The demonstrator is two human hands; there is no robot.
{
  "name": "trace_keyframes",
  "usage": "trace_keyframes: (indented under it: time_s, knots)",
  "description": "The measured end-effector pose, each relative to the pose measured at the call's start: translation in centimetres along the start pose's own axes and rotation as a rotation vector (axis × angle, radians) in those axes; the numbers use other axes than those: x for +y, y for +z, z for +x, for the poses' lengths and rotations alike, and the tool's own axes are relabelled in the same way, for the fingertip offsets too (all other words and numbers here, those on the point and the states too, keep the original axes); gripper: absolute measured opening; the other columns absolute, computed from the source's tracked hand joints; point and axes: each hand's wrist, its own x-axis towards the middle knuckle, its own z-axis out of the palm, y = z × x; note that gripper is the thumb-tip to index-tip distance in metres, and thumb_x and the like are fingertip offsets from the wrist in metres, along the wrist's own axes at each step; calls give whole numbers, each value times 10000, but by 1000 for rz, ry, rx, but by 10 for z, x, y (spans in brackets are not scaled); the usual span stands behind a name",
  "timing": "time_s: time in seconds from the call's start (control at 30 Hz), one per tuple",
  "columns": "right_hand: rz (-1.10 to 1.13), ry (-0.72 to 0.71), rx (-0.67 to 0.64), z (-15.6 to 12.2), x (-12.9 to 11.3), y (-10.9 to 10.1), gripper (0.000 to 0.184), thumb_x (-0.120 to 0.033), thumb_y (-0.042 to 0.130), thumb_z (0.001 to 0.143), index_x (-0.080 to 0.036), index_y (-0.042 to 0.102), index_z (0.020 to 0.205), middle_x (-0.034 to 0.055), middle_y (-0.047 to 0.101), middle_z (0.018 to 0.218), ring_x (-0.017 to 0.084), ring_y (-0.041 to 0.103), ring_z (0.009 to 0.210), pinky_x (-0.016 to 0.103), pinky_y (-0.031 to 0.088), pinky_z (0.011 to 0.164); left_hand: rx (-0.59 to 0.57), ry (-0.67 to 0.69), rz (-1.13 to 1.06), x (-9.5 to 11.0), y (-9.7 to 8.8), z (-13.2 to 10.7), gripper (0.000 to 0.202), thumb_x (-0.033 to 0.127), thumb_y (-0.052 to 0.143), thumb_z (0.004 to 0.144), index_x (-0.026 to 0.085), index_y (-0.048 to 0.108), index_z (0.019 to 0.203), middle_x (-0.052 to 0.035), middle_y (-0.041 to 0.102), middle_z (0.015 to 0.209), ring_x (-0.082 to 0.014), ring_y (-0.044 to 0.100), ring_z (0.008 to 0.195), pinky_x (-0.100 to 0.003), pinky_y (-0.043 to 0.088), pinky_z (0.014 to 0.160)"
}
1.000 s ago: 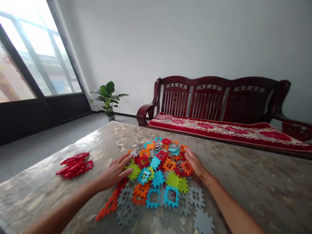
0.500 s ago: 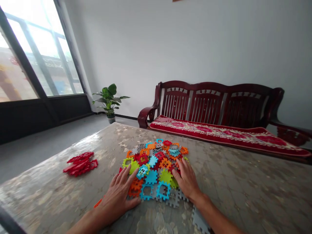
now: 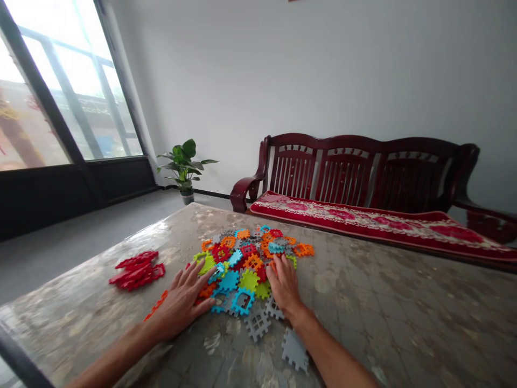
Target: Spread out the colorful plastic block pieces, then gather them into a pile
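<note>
A spread heap of interlocking plastic tiles [image 3: 229, 281] in red, orange, blue, green and grey lies on the table. My left hand [image 3: 186, 293] rests with fingers apart on the heap's left edge, by a green tile [image 3: 204, 262]. On the heap's right side, my right hand [image 3: 284, 283] touches tiles with its fingers spread; some tiles are hidden under it. Two grey tiles, a windowed one [image 3: 257, 323] and a solid one [image 3: 294, 350], lie at the near side. Beside my left forearm is an orange tile [image 3: 155, 305], partly covered.
A separate pile of red tiles [image 3: 137, 270] lies to the left on the patterned table [image 3: 388, 307]. Beyond the table stand a wooden bench [image 3: 343, 172] with a red floral cover [image 3: 363, 218] and a potted plant [image 3: 184, 167]. A window [image 3: 72, 86] is at the left.
Both hands have shifted left, and the near and right parts of the heap have moved left with them. Grey tiles at the near side now lie more apart and uncovered.
</note>
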Motion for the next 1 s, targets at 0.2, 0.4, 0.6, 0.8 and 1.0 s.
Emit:
trace_keyframes:
  time_s: [0.2,0.4,0.6,0.8,1.0]
  knots:
    - [239,7,199,5,39,-40,647,-617,279,912,-185,644,1228,125,607,1334,253,486,1297,435,312,1145,-107,519,-144,114,-25,-1,761,655,512,856,407,262,1531,-68,162,1647,-407,192,1476,-691,170,1144]
    - [132,-20,279,-2,82,-88,494,-523,380,874,-207,721,1043,119,673,1204,277,538,1216,470,343,1110,-270,881,-315,188,-23,10,679,566,489,911,361,287,1526,-79,298,1606,-347,216,1483,-655,128,1177]
    - [132,-21,251,-3,88,-95,411,-450,432,847,-222,740,996,100,696,1162,275,573,1156,462,394,1063,-226,757,-238,155,-15,15,625,376,550,915,379,334,1501,-41,379,1571,-301,307,1455,-587,163,1203]
    - [219,9,264,-5,84,-93,377,-426,455,818,-219,741,951,99,705,1139,271,590,1130,440,411,1047,-272,676,-192,118,-26,7,570,295,481,945,384,346,1492,-4,386,1568,-259,293,1466,-520,191,1217]
    - [436,130,395,-3,86,-95,425,-480,464,819,-196,700,1028,97,722,1108,266,635,1073,396,475,965,-211,713,-252,133,-38,27,447,390,506,935,395,503,1382,8,514,1476,-252,387,1414,-494,194,1220]
